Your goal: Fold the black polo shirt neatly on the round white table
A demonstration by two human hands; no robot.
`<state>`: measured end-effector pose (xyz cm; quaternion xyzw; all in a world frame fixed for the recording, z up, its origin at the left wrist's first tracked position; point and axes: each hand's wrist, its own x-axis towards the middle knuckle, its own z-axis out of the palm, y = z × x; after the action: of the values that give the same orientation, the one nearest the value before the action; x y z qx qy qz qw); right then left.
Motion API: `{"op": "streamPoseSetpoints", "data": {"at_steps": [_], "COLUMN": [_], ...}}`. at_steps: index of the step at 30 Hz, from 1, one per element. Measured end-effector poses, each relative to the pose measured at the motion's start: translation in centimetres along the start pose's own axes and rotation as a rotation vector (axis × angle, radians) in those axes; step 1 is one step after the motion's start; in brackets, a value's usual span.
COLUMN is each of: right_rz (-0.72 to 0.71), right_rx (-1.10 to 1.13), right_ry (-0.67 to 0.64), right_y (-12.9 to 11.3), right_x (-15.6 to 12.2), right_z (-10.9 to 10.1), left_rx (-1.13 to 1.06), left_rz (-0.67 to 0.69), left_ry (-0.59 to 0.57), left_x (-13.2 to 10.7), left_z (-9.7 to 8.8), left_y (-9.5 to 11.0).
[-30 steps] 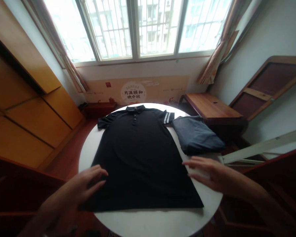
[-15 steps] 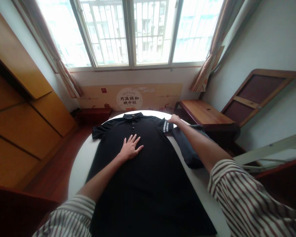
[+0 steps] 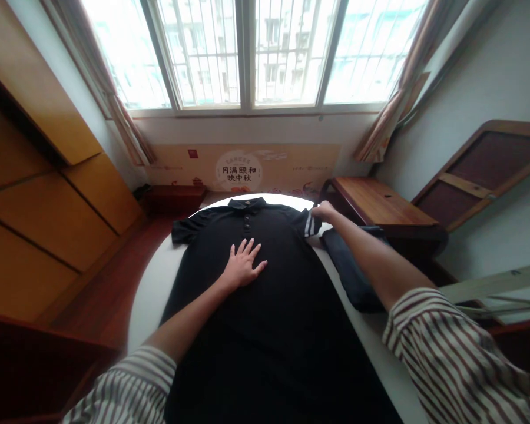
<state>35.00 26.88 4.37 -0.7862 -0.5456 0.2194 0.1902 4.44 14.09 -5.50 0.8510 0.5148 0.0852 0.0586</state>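
Observation:
A black polo shirt [image 3: 265, 306] lies flat, front up, on a round white table [image 3: 152, 282]. My left hand [image 3: 242, 265] rests on its chest below the buttons, palm down with fingers spread. My right hand [image 3: 324, 210] reaches to the far right and pinches the end of the shirt's right sleeve [image 3: 309, 222], which has white stripes. Both my arms wear striped sleeves.
A folded dark grey garment [image 3: 357, 274] lies on the table's right side under my right forearm. A low wooden table [image 3: 380, 203] stands beyond it. Wooden cabinets line the left wall; a window and a printed board are straight ahead.
From the shirt's lower edge both hands reached forward: the left onto the chest, the right to the striped sleeve. Over the last half second they hardly moved; my head shifted slightly.

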Motion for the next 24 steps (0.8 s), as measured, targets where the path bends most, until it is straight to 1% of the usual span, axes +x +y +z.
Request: {"op": "streamPoseSetpoints", "data": {"at_steps": [2, 4, 7, 9, 11, 14, 20, 22, 24], "right_rz": [-0.041, -0.132, -0.244, -0.263, -0.251, -0.203, -0.055, -0.042, -0.073], "right_rx": [-0.023, -0.025, -0.019, -0.029, -0.048, -0.075, -0.072, -0.057, -0.031], "right_ry": [0.004, -0.025, -0.162, -0.251, -0.273, -0.208, -0.030, 0.032, 0.108], "right_y": [-1.4, -3.1, -5.1, -5.8, -6.0, -5.8, -5.0, -4.9, -4.8], "right_x": [-0.3, -0.8, -1.8, -2.1, -1.7, 0.2, 5.1, 6.3, 7.3], "right_z": [-0.4, -0.3, 0.6, 1.5, 2.4, 3.5, 6.2, 7.2, 7.9], "left_rx": [0.006, 0.011, 0.013, 0.012, 0.010, 0.006, 0.013, 0.016, 0.015], "left_rz": [0.002, 0.001, -0.002, -0.006, -0.008, 0.001, 0.001, -0.004, -0.008], "left_ry": [0.007, 0.012, 0.011, 0.011, 0.013, 0.023, 0.045, 0.049, 0.052], "left_x": [0.0, 0.0, 0.1, 0.1, 0.1, 0.0, -0.1, -0.1, -0.1], "left_z": [0.0, 0.1, 0.2, 0.2, 0.1, 0.0, -0.1, 0.0, 0.1], "left_y": [0.0, 0.0, 0.0, 0.1, 0.1, 0.2, 0.4, 0.4, 0.5]}}
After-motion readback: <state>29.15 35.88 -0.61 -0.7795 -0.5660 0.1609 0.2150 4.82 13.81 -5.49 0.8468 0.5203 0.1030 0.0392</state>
